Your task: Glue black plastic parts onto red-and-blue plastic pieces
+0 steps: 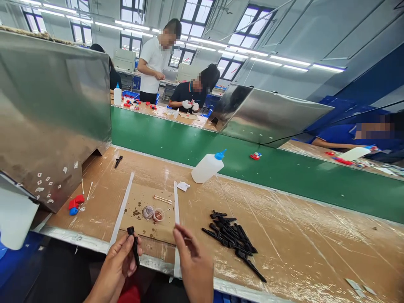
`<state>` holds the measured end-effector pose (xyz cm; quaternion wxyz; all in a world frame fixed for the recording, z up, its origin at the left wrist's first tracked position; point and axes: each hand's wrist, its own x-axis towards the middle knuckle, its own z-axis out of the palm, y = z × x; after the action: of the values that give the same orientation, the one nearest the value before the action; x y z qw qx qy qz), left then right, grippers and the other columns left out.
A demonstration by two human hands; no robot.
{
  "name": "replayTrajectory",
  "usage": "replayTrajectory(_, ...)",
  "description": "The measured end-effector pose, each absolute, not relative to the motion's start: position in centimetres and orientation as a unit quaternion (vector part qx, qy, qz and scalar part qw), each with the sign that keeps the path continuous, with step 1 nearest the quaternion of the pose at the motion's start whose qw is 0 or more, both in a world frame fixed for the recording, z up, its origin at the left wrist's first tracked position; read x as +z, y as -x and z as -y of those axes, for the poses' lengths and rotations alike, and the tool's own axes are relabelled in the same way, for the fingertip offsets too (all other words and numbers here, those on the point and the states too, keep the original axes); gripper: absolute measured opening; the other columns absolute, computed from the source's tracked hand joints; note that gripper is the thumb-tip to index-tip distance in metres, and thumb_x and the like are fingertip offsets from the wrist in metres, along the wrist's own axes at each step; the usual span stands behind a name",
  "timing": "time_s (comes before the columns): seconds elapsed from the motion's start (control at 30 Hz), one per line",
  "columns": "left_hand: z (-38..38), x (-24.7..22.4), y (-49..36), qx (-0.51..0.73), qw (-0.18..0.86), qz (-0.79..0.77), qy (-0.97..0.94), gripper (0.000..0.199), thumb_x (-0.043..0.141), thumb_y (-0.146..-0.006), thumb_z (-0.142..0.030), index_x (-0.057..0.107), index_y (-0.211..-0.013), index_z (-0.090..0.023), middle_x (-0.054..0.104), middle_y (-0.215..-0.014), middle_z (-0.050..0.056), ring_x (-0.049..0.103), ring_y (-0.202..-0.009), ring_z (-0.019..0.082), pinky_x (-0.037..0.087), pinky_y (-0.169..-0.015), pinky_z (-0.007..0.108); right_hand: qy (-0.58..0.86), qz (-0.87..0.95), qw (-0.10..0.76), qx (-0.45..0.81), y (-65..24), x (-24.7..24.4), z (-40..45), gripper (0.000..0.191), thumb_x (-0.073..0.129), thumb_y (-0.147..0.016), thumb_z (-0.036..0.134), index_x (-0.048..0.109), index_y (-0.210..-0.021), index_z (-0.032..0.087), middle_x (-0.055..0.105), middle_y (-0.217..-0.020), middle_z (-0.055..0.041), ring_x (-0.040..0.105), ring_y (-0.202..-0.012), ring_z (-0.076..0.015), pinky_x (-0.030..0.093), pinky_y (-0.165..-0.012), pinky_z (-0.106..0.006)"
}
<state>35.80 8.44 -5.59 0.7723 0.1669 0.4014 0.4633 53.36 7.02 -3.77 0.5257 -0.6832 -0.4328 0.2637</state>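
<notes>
Near the table's front edge, my left hand (121, 256) grips a slim black plastic part (135, 250), held upright with its square, blocky end on top. My right hand (194, 261) hovers at the front edge of the cardboard mat, its fingers apart and nothing visible in them. On the mat (134, 225) between and beyond both hands are a small cup of reddish-brown liquid (158, 215) with a cotton swab (166, 211) in it, and a clear round lid or dish (147, 212). To the right lies a pile of similar black parts (232, 233).
A white bottle with blue nozzle (206, 168) stands behind the mat, beside crumpled white paper (183, 186). A red-and-blue piece (75, 204) lies left, below a metal panel (57, 118). Past the green belt (151, 134), several people work at benches.
</notes>
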Motion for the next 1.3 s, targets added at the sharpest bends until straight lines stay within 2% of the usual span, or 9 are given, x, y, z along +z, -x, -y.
replayTrajectory(0.17,-8.4,-5.5,-35.6,0.408,0.861,-0.290,-0.084,0.031,0.079,-0.075,-0.039,0.067,-0.085,-0.012,0.054,-0.059,-0.003,0.033,-0.042,0.002,0.018,-0.040,0.016,0.691,0.511,0.466,0.212,-55.5,-3.1,-11.7,0.045,0.058,-0.088,0.055,0.070,-0.110,0.018,0.071,-0.100,-0.0088,0.062,-0.077,-0.0197,0.049,-0.071,-0.033)
replayTrajectory(0.33,-8.4,-6.1,-36.2,0.395,0.877,-0.257,-0.094,0.027,0.070,-0.084,-0.040,0.064,-0.087,-0.014,0.053,-0.060,-0.002,0.031,-0.043,0.003,0.019,-0.042,0.018,0.684,0.540,0.443,0.211,-54.5,-3.3,-12.8,0.035,0.058,-0.089,0.052,0.072,-0.102,0.022,0.071,-0.095,-0.0042,0.058,-0.073,-0.0180,0.046,-0.069,-0.031)
replayTrajectory(0.43,-8.6,-6.6,-36.6,0.397,0.884,-0.232,-0.085,0.028,0.067,-0.085,-0.042,0.062,-0.085,-0.015,0.047,-0.055,-0.004,0.025,-0.042,0.004,0.016,-0.041,0.018,0.675,0.554,0.437,0.218,-54.2,-3.1,-12.5,0.030,0.059,-0.089,0.050,0.073,-0.097,0.025,0.071,-0.095,-0.0016,0.058,-0.075,-0.0174,0.046,-0.069,-0.030)
replayTrajectory(0.53,-8.6,-6.9,-36.9,0.386,0.898,-0.203,-0.060,0.027,0.068,-0.084,-0.041,0.062,-0.082,-0.015,0.038,-0.051,-0.007,0.020,-0.042,0.004,0.015,-0.040,0.017,0.656,0.578,0.433,0.219,-54.1,-3.0,-12.3,0.025,0.058,-0.091,0.046,0.072,-0.097,0.026,0.071,-0.095,-0.0004,0.060,-0.077,-0.0167,0.047,-0.068,-0.028)
replayTrajectory(0.7,-8.7,-7.0,-37.0,0.379,0.902,-0.198,-0.054,0.025,0.065,-0.086,-0.038,0.062,-0.081,-0.014,0.037,-0.052,-0.006,0.019,-0.043,0.005,0.016,-0.040,0.017,0.642,0.616,0.422,0.173,-54.1,-3.0,-12.3,0.019,0.059,-0.093,0.039,0.071,-0.100,0.026,0.070,-0.091,0.0007,0.060,-0.070,-0.0131,0.048,-0.066,-0.024)
replayTrajectory(0.97,-8.7,-6.5,-37.0,0.365,0.896,-0.241,-0.076,0.025,0.058,-0.089,-0.040,0.059,-0.084,-0.015,0.040,-0.053,-0.006,0.021,-0.042,0.005,0.015,-0.041,0.018,0.616,0.637,0.462,0.027,-54.7,-2.3,-12.1,0.017,0.061,-0.094,0.031,0.070,-0.103,0.020,0.069,-0.085,-0.0005,0.058,-0.066,-0.0113,0.047,-0.066,-0.022)
replayTrajectory(1.3,-8.7,-6.1,-37.1,0.356,0.890,-0.266,-0.099,0.029,0.062,-0.086,-0.045,0.056,-0.083,-0.016,0.037,-0.052,-0.007,0.018,-0.043,0.006,0.012,-0.042,0.019,0.632,0.601,0.488,0.022,-54.9,-2.2,-11.4,0.016,0.064,-0.092,0.032,0.071,-0.101,0.020,0.070,-0.083,-0.0003,0.061,-0.067,-0.0120,0.047,-0.068,-0.024)
